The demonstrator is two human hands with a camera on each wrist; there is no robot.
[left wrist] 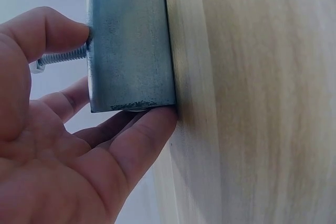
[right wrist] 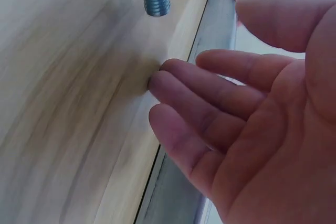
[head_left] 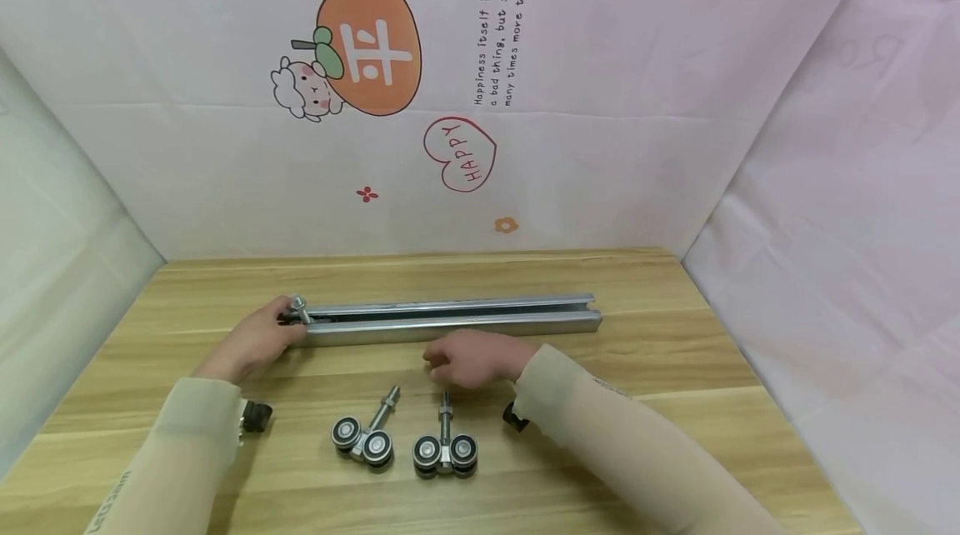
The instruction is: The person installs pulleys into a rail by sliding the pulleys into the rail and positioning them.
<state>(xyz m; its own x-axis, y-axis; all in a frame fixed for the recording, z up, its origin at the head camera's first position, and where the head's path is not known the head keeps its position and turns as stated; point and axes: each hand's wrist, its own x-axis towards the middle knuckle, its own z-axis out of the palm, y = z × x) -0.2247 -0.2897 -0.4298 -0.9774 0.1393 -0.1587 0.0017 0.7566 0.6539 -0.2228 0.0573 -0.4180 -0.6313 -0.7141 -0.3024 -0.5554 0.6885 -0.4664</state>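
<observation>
A steel C-shaped track (head_left: 480,327) lies across the wooden table, its slot facing up. My left hand (head_left: 258,339) grips the track's left end. In the left wrist view, the thumb presses the upper edge of the track (left wrist: 131,40) and the fingers lie against its end. A bolt (head_left: 300,310) sticks up from the slot there; what it joins inside is mostly hidden. My right hand (head_left: 476,357) is in front of the track with relaxed, slightly bent fingers, holding nothing. Nearer me lie two roller hangers, a tilted one (head_left: 367,439) and a straight one (head_left: 446,452).
Both roller hangers have black-and-silver wheels, with threaded stems pointing toward the track. Behind the wooden table (head_left: 637,277) hangs a printed white cloth (head_left: 585,185), and more white cloth (head_left: 840,285) borders the right side.
</observation>
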